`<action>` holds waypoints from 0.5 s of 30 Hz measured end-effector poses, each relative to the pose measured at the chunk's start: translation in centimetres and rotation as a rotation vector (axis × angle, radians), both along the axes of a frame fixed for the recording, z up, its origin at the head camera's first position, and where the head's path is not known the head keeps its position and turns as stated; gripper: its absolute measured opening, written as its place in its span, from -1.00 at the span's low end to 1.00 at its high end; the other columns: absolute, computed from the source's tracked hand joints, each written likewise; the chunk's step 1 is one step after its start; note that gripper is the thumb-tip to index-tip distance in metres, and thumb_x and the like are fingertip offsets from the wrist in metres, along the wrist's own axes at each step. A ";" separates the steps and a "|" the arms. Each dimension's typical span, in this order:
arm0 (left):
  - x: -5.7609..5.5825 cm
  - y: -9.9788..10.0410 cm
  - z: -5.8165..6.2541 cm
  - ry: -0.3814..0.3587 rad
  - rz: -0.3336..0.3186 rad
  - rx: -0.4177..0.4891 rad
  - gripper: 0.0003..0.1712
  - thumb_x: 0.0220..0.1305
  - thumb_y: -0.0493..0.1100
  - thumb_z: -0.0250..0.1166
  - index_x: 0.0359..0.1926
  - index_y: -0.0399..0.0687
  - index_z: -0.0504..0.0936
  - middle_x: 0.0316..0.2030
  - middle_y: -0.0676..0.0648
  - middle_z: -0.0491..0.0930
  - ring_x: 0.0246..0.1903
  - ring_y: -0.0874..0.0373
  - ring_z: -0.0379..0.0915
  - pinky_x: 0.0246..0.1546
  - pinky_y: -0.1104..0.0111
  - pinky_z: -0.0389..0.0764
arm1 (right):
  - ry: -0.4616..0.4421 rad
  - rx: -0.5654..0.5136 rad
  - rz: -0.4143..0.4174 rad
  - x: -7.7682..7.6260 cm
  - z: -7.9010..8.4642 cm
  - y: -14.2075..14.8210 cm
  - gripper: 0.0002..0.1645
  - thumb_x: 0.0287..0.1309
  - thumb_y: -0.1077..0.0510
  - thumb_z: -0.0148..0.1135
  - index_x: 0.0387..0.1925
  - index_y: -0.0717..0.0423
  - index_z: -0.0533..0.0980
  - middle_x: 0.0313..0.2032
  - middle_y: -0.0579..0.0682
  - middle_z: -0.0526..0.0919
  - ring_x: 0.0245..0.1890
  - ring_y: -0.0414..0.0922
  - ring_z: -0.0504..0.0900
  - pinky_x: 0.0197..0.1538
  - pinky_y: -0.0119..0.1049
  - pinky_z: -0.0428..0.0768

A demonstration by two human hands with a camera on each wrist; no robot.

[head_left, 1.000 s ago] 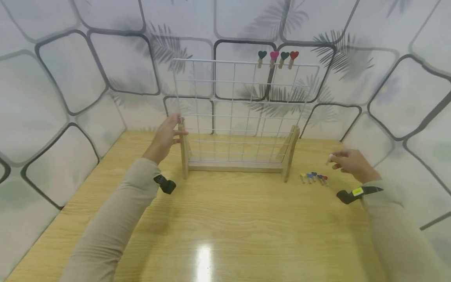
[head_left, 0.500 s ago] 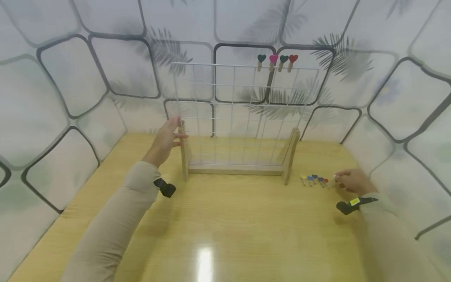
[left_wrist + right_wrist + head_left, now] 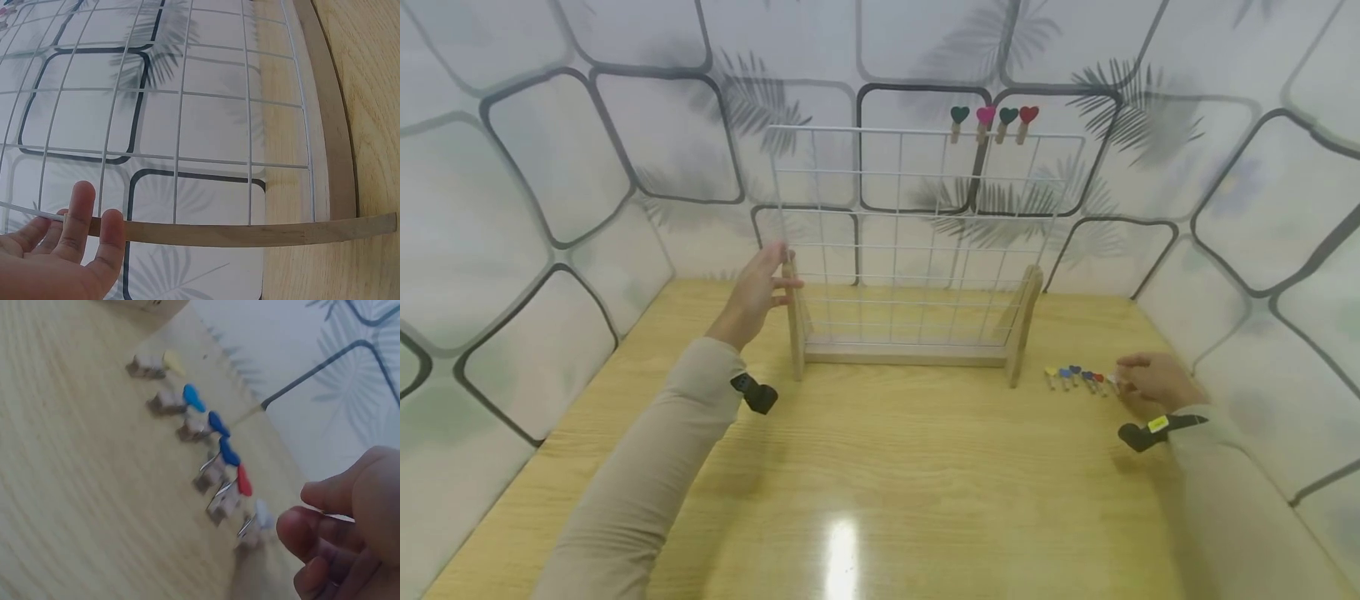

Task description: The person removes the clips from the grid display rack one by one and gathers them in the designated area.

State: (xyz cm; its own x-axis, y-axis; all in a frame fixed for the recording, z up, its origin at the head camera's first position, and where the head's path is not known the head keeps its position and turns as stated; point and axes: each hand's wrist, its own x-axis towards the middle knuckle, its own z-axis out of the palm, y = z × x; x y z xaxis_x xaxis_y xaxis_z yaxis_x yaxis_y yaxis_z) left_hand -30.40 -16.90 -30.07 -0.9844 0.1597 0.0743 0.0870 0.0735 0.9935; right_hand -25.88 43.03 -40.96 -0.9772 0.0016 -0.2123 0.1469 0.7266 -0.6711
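A white wire grid stands in a wooden frame (image 3: 902, 356) on the table. My left hand (image 3: 748, 293) holds the frame's left upright (image 3: 250, 234) near its top, fingers on both sides of the wood and wire. To the right of the rack, small wooden clothespins with heart tops lie in a row: yellow (image 3: 174, 363), light blue (image 3: 194, 397), dark blue ones (image 3: 229, 452), red (image 3: 244, 480) and white (image 3: 264, 514). Just beside the white one is my right hand (image 3: 356, 531), thumb and index finger bent close together with nothing between them.
Two green, one pink (image 3: 985, 117) and one red heart clothespin (image 3: 1028, 114) are clipped along the grid's top wire, toward the right. Patterned panels (image 3: 917, 50) enclose the wooden table (image 3: 910, 467) at the back and sides.
My right hand has come down to the table with the white heart clothespin, laid it at the right end of the row and let go. The left hand stays on the frame.
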 end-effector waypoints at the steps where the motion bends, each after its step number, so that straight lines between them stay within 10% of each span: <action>1: 0.0 0.0 0.0 0.001 0.001 -0.001 -0.35 0.57 0.11 -0.32 0.42 -0.26 0.06 0.43 -0.21 0.03 0.22 -0.25 0.24 0.23 -0.04 0.31 | 0.013 -0.015 0.007 -0.1 0.3 -0.1 -0.37 0.45 0.05 -0.07 0.26 0.54 0.22 0.09 0.48 0.46 -0.26 -0.15 0.66 -0.20 -0.17 0.64; 9: 0.1 0.0 0.0 0.003 0.003 0.001 -0.35 0.57 0.12 -0.32 0.42 -0.25 0.06 0.43 -0.22 0.02 0.19 -0.22 0.26 0.23 -0.05 0.31 | 0.110 -0.233 0.044 -0.8 4.9 -3.2 -0.29 0.49 -0.13 -0.16 0.30 0.42 0.25 -0.14 -0.37 0.58 -0.29 -0.27 0.64 -0.28 -0.28 0.63; 15: 0.0 0.1 0.0 -0.001 0.004 -0.002 -0.36 0.57 0.11 -0.32 0.41 -0.27 0.06 0.43 -0.22 0.02 0.21 -0.24 0.24 0.24 -0.05 0.30 | 0.164 -0.320 0.108 -1.8 9.7 -7.5 -0.53 0.49 -0.13 -0.16 0.07 0.07 0.49 -0.20 -0.37 0.63 -0.35 -0.19 0.64 -0.42 -0.34 0.54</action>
State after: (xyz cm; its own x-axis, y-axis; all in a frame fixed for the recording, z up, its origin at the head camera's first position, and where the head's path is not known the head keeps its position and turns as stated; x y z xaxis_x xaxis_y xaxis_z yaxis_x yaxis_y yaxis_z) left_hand -30.37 -16.79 -30.06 -0.9850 0.1562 0.0728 0.0855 0.0763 0.9934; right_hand -27.69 35.51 -31.24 -0.9892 -0.1441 -0.0256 -0.0475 0.4814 -0.8752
